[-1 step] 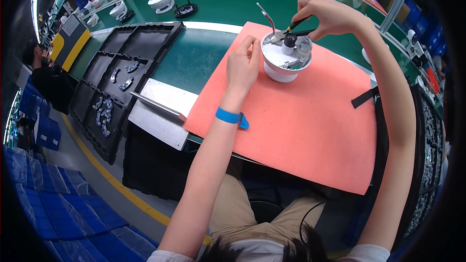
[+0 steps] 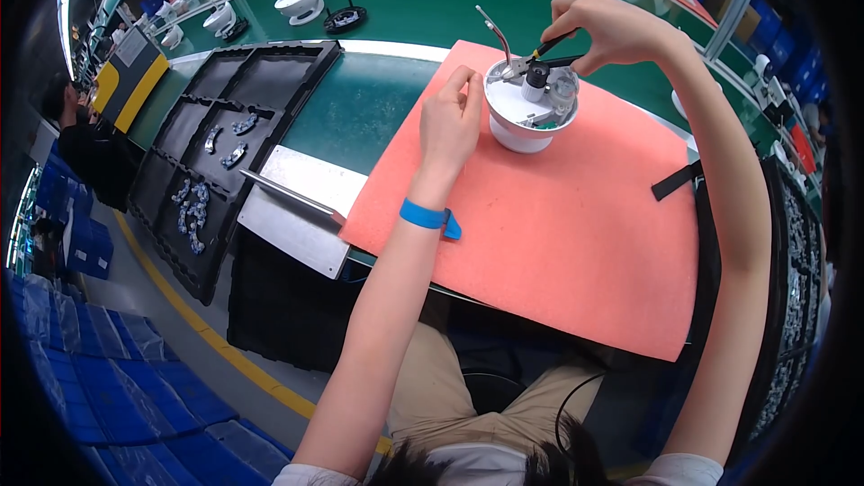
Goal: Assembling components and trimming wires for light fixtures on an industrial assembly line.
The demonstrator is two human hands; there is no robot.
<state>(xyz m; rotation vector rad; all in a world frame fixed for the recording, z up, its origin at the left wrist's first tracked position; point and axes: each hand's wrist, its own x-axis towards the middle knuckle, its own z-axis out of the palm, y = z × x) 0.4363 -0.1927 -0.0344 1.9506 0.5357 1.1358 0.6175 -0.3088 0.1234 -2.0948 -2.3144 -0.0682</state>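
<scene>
A white bowl-shaped camera housing (image 2: 522, 139) stands on an orange-pink foam mat (image 2: 576, 234). Inside it are a black cylindrical part (image 2: 537, 75), clear plastic and small fittings. My right hand (image 2: 612, 27) holds black-handled pliers (image 2: 551, 44) from above, their metal jaws down at the left inner rim. A thin cable (image 2: 493, 27) with a light tip rises beside those jaws. At the housing's left side is my left hand (image 2: 450, 121), fingers curled and pinched close to the rim; what sits between its fingertips is hidden. A blue band (image 2: 423, 215) circles my left wrist.
Left of the mat lies a metal plate with a raised bar (image 2: 297, 198), then a black compartment tray (image 2: 270, 81) with several small curved parts. Similar white housings (image 2: 300, 3) stand on the green line behind. A black strap (image 2: 675, 182) lies at the mat's right edge.
</scene>
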